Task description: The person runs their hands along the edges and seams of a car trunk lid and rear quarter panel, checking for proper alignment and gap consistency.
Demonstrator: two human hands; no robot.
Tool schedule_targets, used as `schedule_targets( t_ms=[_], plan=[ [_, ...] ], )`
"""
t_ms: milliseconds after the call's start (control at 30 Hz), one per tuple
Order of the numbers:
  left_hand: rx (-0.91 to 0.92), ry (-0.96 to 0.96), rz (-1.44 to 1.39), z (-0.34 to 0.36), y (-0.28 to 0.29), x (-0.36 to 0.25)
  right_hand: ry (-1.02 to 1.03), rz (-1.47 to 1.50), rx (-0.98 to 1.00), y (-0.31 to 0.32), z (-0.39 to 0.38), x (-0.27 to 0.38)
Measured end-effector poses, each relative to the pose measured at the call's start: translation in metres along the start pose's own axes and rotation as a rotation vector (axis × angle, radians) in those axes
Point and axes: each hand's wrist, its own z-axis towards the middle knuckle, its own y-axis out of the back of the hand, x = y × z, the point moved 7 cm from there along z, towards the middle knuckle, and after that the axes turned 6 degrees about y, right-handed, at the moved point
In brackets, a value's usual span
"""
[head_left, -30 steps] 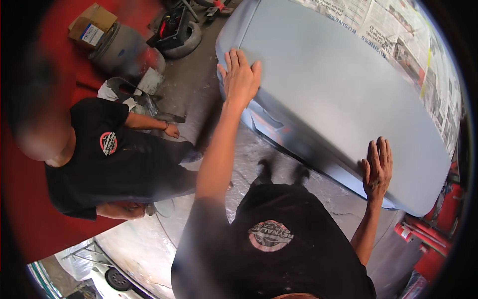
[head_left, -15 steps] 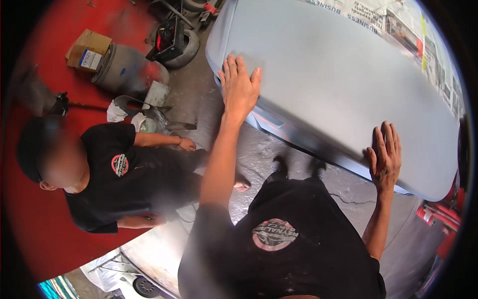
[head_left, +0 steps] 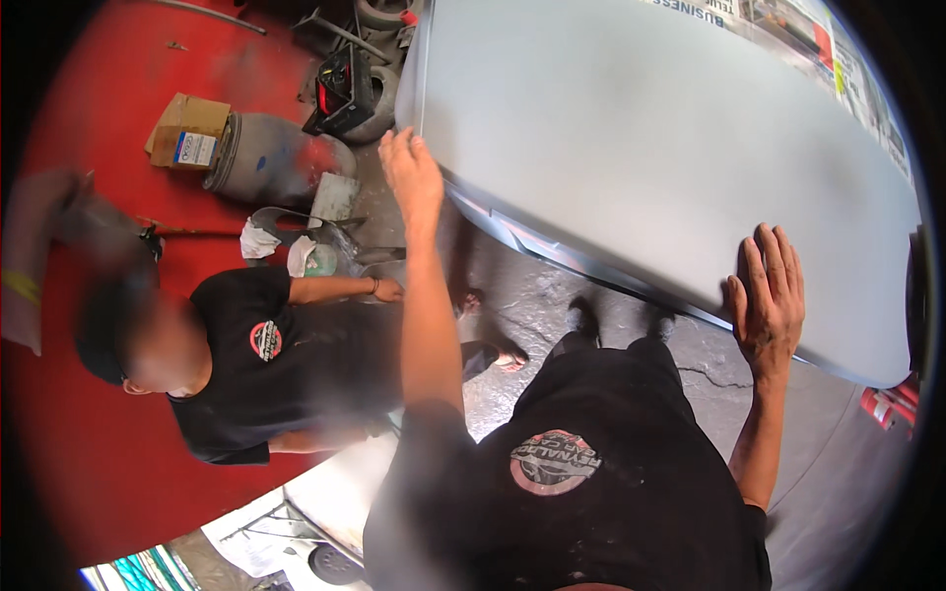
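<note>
A broad, matte grey car body panel [head_left: 631, 138], like a hood or trunk lid, fills the upper right. My right hand [head_left: 771, 295] lies on its near edge toward the right, fingers stretched out and palm down. At the panel's near left corner is my left hand [head_left: 412, 182], fingers extended and holding nothing. It overlaps the panel's side edge in view, and I cannot tell whether it touches. Sheets of newspaper [head_left: 778, 30] cover the part beyond the panel's far edge.
A co-worker in a black shirt [head_left: 296, 340] stands close on my left. Past them are a grey drum [head_left: 276, 163], a cardboard box [head_left: 187, 133] and tires [head_left: 374, 108] by a red wall. A white car [head_left: 345, 483] is at the lower left; red equipment [head_left: 892, 404] stands at far right.
My left hand has moved left from the panel's top to its corner edge. The right hand stays in place on the panel. The whole view has shifted slightly.
</note>
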Motion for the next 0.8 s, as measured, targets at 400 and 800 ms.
schedule_targets(
  t_ms=[400,800],
  plan=[
    [-0.109,-0.147,-0.141,0.029,0.011,-0.008,-0.025,0.008,-0.001,0.003,0.007,-0.002],
    [0.118,-0.205,-0.103,0.061,0.005,-0.005,-0.037,0.020,-0.008,0.004,0.022,-0.002]
  ],
)
